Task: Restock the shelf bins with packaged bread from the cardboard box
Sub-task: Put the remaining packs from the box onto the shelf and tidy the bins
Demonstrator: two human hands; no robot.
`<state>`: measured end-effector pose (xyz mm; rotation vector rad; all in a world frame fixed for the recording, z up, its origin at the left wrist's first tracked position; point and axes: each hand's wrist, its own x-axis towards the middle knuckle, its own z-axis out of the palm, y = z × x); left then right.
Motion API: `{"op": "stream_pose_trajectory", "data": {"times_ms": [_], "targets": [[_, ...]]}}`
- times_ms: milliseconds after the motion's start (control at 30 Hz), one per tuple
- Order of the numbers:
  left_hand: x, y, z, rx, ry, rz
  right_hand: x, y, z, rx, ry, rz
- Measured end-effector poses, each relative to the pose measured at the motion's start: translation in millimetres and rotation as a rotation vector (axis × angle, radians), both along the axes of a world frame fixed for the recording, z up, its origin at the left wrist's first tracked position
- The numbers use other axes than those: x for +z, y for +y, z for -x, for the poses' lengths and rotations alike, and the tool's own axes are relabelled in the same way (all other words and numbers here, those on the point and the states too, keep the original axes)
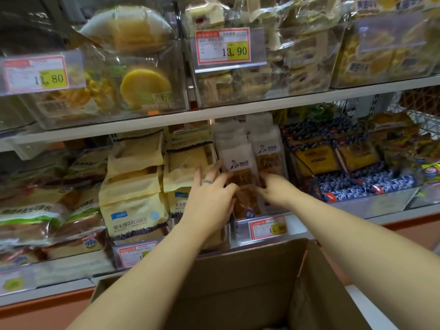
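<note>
Packaged bread (239, 160), in clear wrappers with white tops and a blue figure logo, stands upright in two rows in a clear shelf bin (242, 232) at the centre of the lower shelf. A red-bordered price tag (267, 227) is fixed to the bin's near face.

The left hand (209, 196), a ring on one finger, has its fingers (210, 172) spread wide and straight, resting on the front of the left row. The right hand (276, 189) lies against the lower part of the right row. Its fingertips are blurred, so whether it grips a pack cannot be told.

The cardboard box (250, 277) sits nearest, below both forearms, flaps open. Tan paper bread packs (133, 177) fill the bin to the left and blue-patterned packs (357, 184) the one to the right. The upper shelf (238, 109) carries further clear bins of bread.
</note>
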<state>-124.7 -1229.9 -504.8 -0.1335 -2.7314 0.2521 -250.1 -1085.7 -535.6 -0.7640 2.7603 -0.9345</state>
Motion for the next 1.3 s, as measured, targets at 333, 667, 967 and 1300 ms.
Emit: {"op": "stream_pose_trajectory", "data": {"times_ms": [333,667,967,1300], "targets": [[-55,-7,-79,-0.251,0.228,-0.351,-22,32,-121,0.173,0.472,0.088],[-166,-36,-119,-0.255,-0.242,-0.202,-106,-2,-162,0.737,0.382,-0.537],[-276,-75,-130,0.17,-0.935,-0.295,-259,-7,-146,0.434,-0.261,-0.883],[-381,-69,-167,0.829,-0.896,-0.874,-355,37,-179,-0.177,-0.516,-0.684]]}}
